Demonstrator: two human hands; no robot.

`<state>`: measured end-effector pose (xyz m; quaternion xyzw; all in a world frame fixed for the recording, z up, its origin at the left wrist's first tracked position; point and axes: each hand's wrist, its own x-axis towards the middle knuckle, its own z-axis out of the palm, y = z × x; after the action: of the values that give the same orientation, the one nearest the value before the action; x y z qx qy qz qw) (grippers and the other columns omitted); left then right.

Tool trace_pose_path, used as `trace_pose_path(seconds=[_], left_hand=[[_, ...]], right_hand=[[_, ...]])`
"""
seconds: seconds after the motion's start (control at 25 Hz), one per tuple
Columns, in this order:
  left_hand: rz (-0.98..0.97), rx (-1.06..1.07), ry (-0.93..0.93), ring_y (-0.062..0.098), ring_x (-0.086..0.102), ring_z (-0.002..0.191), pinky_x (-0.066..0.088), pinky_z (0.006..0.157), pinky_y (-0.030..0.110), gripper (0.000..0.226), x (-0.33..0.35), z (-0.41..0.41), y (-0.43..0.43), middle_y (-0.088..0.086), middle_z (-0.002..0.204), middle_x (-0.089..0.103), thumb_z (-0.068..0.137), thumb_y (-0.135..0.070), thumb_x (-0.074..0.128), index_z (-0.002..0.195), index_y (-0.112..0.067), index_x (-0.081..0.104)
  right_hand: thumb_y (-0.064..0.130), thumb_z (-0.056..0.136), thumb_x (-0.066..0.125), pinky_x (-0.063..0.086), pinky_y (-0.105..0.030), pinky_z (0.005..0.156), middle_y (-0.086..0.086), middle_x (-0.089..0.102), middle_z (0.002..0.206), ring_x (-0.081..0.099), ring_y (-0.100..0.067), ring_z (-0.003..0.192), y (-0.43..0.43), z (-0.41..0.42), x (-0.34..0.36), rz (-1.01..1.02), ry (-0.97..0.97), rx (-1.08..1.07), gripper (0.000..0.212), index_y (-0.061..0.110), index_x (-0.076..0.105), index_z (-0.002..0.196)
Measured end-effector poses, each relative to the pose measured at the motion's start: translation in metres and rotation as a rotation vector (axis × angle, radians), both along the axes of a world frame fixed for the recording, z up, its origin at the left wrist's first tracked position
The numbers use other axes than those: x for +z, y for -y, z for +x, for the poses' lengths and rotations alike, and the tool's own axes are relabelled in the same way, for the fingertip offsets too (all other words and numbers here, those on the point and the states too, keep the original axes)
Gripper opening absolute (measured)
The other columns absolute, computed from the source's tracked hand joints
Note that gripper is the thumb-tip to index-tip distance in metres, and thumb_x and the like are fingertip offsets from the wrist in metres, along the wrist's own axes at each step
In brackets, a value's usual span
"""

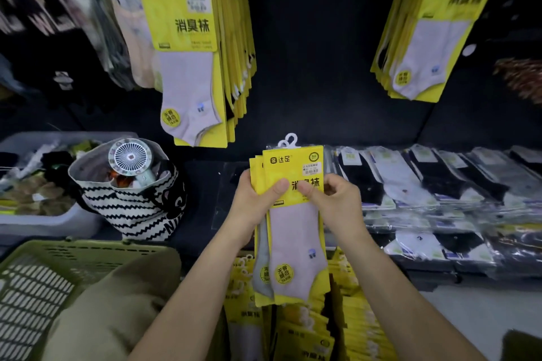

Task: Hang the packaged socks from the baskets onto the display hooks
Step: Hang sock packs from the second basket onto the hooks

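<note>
A small stack of yellow sock packs (290, 214) is held in mid-air in front of the dark display wall, above the loose stock of like packs (308, 331) lying below it. The left hand (258, 199) grips the stack by its left edge, thumb across the front card. The right hand (331, 199) pinches the front pack at its right side, so both grips are closed on the packs. The stack stands with its long axis upright, white hanger loops (289, 141) uppermost toward the wall and sock toes pointing down. Two full bunches already hang, one upper left (193, 47) and one upper right (425, 23); the hooks themselves cannot be seen. In my judgement the task is part done: this stack is not yet hung and much stock remains. Clear-wrapped socks (440, 193) cover the counter's right half, and a striped bag (137, 208) sits at its left end.
</note>
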<state>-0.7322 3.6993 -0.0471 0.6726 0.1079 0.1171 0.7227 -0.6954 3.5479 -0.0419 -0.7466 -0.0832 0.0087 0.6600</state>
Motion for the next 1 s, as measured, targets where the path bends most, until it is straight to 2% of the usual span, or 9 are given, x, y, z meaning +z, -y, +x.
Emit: trace_pose_path(seconds=[0.08,0.16,0.24,0.36,0.6,0.72,0.8,0.92,1.0], left_hand=[[0.020,0.007,0.000,0.015,0.067,0.095,0.056,0.074,0.029,0.063,0.007,0.005,-0.009,-0.001,0.107,0.066,0.061,-0.039,0.075,0.114,-0.018,0.049],[0.051,0.013,0.010,0.011,0.066,0.093,0.055,0.071,0.024,0.050,0.015,0.011,-0.018,-0.003,0.106,0.064,0.069,-0.034,0.072,0.111,-0.023,0.046],[0.062,0.002,0.019,0.009,0.066,0.092,0.055,0.072,0.023,0.041,0.025,0.018,-0.026,-0.004,0.105,0.064,0.074,-0.028,0.071,0.107,-0.026,0.047],[0.092,-0.003,0.067,0.017,0.067,0.097,0.055,0.081,0.030,0.054,0.046,0.030,-0.037,0.003,0.108,0.069,0.067,-0.037,0.070,0.114,-0.014,0.055],[0.071,0.078,0.133,0.009,0.069,0.088,0.054,0.070,0.023,0.060,0.095,0.045,-0.040,-0.005,0.100,0.070,0.057,-0.050,0.068,0.107,-0.019,0.057],[0.083,0.058,0.162,0.001,0.069,0.081,0.051,0.060,0.013,0.056,0.114,0.043,-0.037,-0.010,0.095,0.071,0.053,-0.054,0.069,0.101,-0.027,0.056],[0.125,0.059,0.182,-0.001,0.068,0.081,0.052,0.062,0.014,0.056,0.128,0.042,-0.035,-0.013,0.093,0.070,0.051,-0.056,0.068,0.099,-0.029,0.055],[0.166,0.065,0.232,0.008,0.067,0.092,0.055,0.078,0.029,0.063,0.152,0.040,-0.037,-0.008,0.102,0.069,0.050,-0.057,0.067,0.104,-0.026,0.056],[0.169,0.070,0.267,0.009,0.067,0.093,0.054,0.078,0.028,0.067,0.164,0.038,-0.041,-0.006,0.104,0.069,0.051,-0.055,0.067,0.108,-0.022,0.056]], right_hand=[[0.022,0.076,0.076,0.050,-0.019,0.058,0.014,0.071,0.070,0.065,0.001,0.066,-0.006,0.008,0.007,0.024,-0.005,0.034,0.012,0.028,0.065,0.076],[0.019,0.078,0.074,0.055,-0.028,0.068,0.007,0.072,0.084,0.069,-0.008,0.078,-0.012,0.016,0.015,0.031,-0.014,0.017,0.016,0.026,0.062,0.084],[0.016,0.081,0.071,0.056,-0.031,0.073,0.002,0.073,0.092,0.069,-0.011,0.082,-0.016,0.024,0.025,0.039,-0.005,0.027,0.016,0.025,0.060,0.087],[0.012,0.088,0.062,0.055,-0.033,0.077,-0.004,0.072,0.097,0.069,-0.015,0.087,-0.019,0.039,0.044,0.140,-0.016,0.063,0.011,0.022,0.063,0.092],[0.013,0.094,0.053,0.053,-0.032,0.069,-0.006,0.072,0.096,0.068,-0.019,0.083,-0.006,0.082,0.108,0.395,-0.009,-0.014,0.012,0.016,0.063,0.099],[0.014,0.094,0.053,0.054,-0.038,0.082,-0.006,0.070,0.101,0.067,-0.020,0.090,0.001,0.108,0.140,0.338,0.067,-0.108,0.011,0.016,0.061,0.101],[0.012,0.094,0.053,0.052,-0.038,0.085,-0.009,0.068,0.105,0.065,-0.019,0.090,-0.007,0.119,0.158,0.215,0.194,-0.112,0.011,0.015,0.060,0.102],[0.012,0.093,0.054,0.052,-0.037,0.082,-0.007,0.067,0.101,0.064,-0.022,0.092,-0.028,0.126,0.186,0.121,0.344,-0.090,0.011,0.021,0.058,0.098],[0.013,0.092,0.055,0.051,-0.029,0.074,0.003,0.066,0.092,0.063,-0.017,0.087,-0.040,0.128,0.199,0.097,0.413,-0.079,0.017,0.029,0.056,0.090]])
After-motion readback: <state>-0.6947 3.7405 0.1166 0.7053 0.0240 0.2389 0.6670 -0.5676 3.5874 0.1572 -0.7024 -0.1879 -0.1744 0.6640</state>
